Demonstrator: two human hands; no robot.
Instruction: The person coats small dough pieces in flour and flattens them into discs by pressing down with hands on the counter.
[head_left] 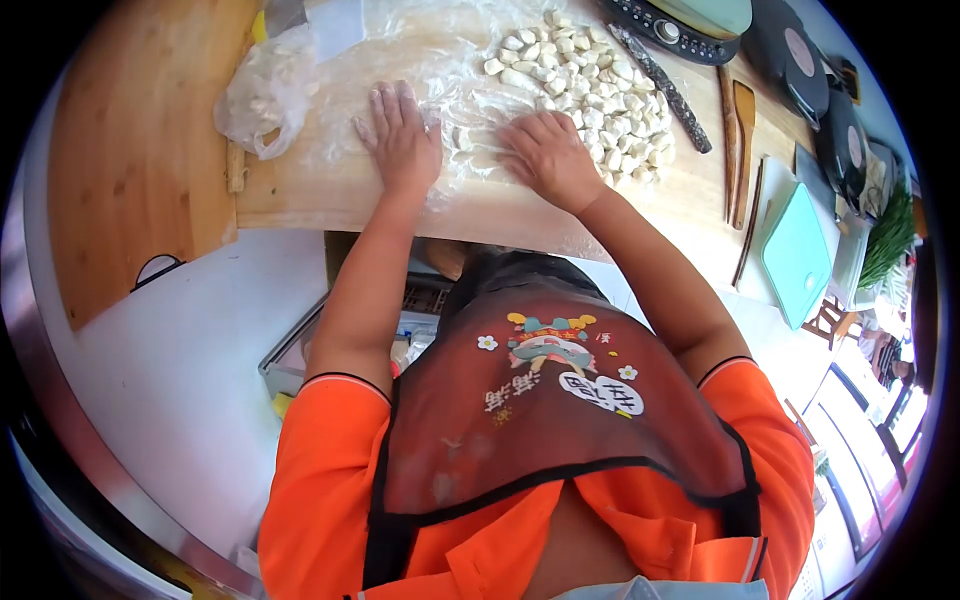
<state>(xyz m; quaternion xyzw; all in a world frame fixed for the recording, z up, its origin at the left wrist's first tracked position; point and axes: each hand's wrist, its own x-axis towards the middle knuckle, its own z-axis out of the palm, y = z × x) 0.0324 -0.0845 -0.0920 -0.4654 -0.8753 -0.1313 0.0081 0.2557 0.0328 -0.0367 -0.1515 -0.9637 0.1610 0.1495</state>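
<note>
My left hand (402, 140) lies flat on the floured wooden board (300, 195), fingers stretched out and dusted with flour. My right hand (552, 158) rests low over the board with bent, slightly blurred fingers that are apart; nothing shows in its grasp. Between the two hands sits a small piece of dough (461, 138) amid smeared flour. A spread of many small cut dough pieces (615, 120) lies just beyond and to the right of my right hand. A dark speckled rolling pin (665, 90) lies along the right side of these pieces.
At the left stands a clear plastic bag (265, 95) with pale contents. On the right are wooden utensils (742, 140), a teal-lidded container (797, 255) and green leafy stalks (890, 235). An electric pan (680, 30) and black lidded appliances (790, 55) stand at the back right.
</note>
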